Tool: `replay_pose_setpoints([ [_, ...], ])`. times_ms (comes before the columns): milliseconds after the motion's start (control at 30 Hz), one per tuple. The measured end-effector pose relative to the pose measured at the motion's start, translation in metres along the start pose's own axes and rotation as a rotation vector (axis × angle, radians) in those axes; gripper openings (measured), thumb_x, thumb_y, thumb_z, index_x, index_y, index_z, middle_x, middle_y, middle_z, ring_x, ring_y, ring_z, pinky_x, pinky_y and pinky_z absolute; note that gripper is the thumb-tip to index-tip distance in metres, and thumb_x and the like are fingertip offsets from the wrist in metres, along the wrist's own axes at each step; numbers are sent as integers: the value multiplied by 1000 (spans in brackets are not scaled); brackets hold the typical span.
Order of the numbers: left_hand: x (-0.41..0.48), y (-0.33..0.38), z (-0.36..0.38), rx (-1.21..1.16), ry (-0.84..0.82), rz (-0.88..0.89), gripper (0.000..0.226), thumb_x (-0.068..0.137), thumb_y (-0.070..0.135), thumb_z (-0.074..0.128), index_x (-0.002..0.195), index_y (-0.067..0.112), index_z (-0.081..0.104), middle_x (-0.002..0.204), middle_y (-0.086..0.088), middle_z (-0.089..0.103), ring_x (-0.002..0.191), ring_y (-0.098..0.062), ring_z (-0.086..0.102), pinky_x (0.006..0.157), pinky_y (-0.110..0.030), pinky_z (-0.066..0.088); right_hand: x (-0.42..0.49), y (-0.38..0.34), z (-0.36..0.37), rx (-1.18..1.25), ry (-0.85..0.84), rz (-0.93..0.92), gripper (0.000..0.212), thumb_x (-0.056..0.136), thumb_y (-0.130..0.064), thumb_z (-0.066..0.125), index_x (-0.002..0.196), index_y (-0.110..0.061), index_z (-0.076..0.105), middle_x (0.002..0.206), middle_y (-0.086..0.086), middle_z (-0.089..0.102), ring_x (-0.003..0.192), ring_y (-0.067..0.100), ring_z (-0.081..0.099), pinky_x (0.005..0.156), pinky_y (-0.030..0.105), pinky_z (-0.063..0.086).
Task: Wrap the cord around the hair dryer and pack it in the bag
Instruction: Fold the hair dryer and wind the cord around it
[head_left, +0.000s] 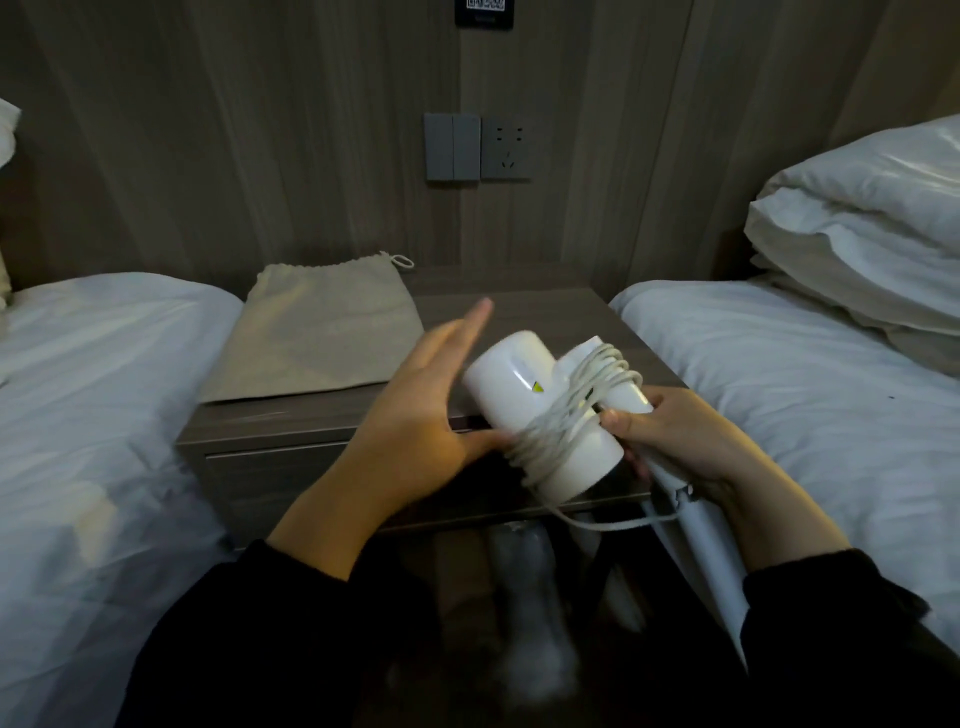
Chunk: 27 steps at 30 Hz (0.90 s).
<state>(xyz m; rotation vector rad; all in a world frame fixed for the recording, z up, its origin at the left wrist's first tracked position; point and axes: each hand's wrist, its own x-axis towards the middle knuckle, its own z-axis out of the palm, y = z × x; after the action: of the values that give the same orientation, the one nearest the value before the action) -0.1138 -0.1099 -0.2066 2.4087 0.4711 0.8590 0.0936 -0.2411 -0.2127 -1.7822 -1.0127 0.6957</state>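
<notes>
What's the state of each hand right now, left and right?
Left hand: open, fingers straight, thumb against the cord wound on the hair dryer.
Right hand: closed, gripping the hair dryer's handle.

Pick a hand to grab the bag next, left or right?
Left, probably. The left hand is open and lies nearer the bag; the right hand holds the hair dryer and pins the cord.

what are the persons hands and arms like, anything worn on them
The left hand and right hand are bare: no gloves, rings or watch in view. Each arm wears a black long sleeve, the left sleeve and right sleeve ending at the wrist.
</notes>
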Motion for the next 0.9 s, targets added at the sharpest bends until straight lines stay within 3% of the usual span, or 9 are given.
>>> replay_pose_setpoints([
  [67, -1, -2, 4, -401, -34, -161, 111, 60, 27, 84, 130, 60, 4, 147, 14, 25, 131, 7, 28, 109, -24, 29, 1, 0, 3, 60, 37, 45, 30, 82, -28, 66, 61, -10, 54, 40, 0, 54, 36, 13, 46, 44, 24, 39],
  [100, -2, -3, 8, -473, -48, -194, 113, 57, 27, 84, 129, 60, 4, 150, 13, 22, 134, 6, 24, 112, -30, 29, 1, -1, 5, 85, 45, 60, 31, 82, -29, 66, 62, -9, 54, 39, -1, 54, 36, 13, 46, 44, 24, 39],
  [267, -7, -5, 29, -370, -36, -142, 124, 54, 30, 89, 137, 57, 1, 153, 21, 5, 142, 0, 11, 114, -37, 28, -2, -3, 17, 193, 15, 122, 33, 83, -30, 64, 61, -8, 55, 41, 2, 52, 34, 12, 45, 39, 20, 39],
  [400, -8, -5, 33, -488, 14, -170, 116, 58, 16, 87, 133, 61, 12, 149, 23, 14, 131, 1, 33, 100, -26, 44, -5, -8, 19, 165, 0, 139, 34, 82, -34, 65, 64, -7, 55, 44, 4, 53, 37, 15, 46, 39, 22, 40],
  [533, -8, -3, 34, -607, 115, -190, 110, 53, 11, 89, 127, 63, 27, 146, 14, 30, 124, -8, 47, 95, -38, 51, -10, -16, 17, 103, 1, 106, 35, 83, -36, 63, 63, -9, 54, 42, 1, 53, 37, 13, 46, 40, 19, 41],
  [667, -9, 2, 36, -667, 201, -180, 101, 55, 0, 85, 125, 54, 36, 144, 3, 36, 125, -17, 49, 92, -39, 53, -12, -21, 14, 55, 16, 71, 35, 82, -39, 64, 68, -9, 55, 41, -1, 53, 40, 15, 47, 44, 22, 41],
  [767, -9, 3, 43, -626, 203, -213, 97, 56, 9, 85, 123, 56, 34, 142, -4, 40, 121, -18, 52, 91, -37, 53, -14, -20, 11, 35, -2, 110, 35, 80, -40, 65, 72, -7, 58, 42, -1, 54, 38, 13, 47, 43, 21, 42],
  [900, -9, 2, 49, -583, 105, -269, 104, 50, 29, 84, 126, 63, 23, 145, 5, 32, 125, -12, 47, 96, -35, 50, -16, -19, 13, -20, 62, 117, 32, 75, -37, 72, 76, -6, 63, 47, 2, 58, 39, 14, 49, 43, 23, 42],
])
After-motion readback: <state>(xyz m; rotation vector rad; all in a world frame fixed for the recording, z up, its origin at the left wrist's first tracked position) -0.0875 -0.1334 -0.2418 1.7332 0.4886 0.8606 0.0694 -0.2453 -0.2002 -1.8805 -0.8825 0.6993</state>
